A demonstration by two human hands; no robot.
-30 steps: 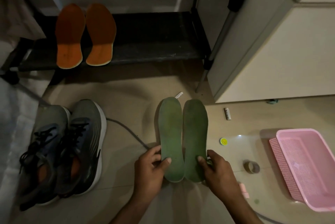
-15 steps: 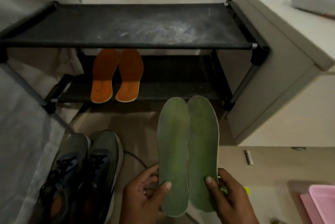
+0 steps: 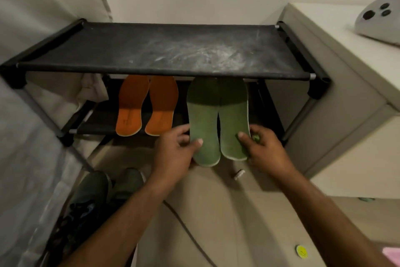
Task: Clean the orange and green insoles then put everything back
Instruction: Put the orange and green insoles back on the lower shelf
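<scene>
A dusty black shoe rack (image 3: pixel 164 50) stood against the wall, its top shelf hiding the toes of the orange insoles (image 3: pixel 147 106) on the lower shelf. A beige cabinet (image 3: pixel 346 115) flanked it; grey sneakers (image 3: pixel 104 189) and a yellow sticker (image 3: pixel 301 251) lay on the floor. Both arms reached forward. The left hand (image 3: pixel 175 152) and right hand (image 3: pixel 264 147) pinched the heels of the green insoles (image 3: pixel 216 119), toes under the top shelf, beside the orange pair.
</scene>
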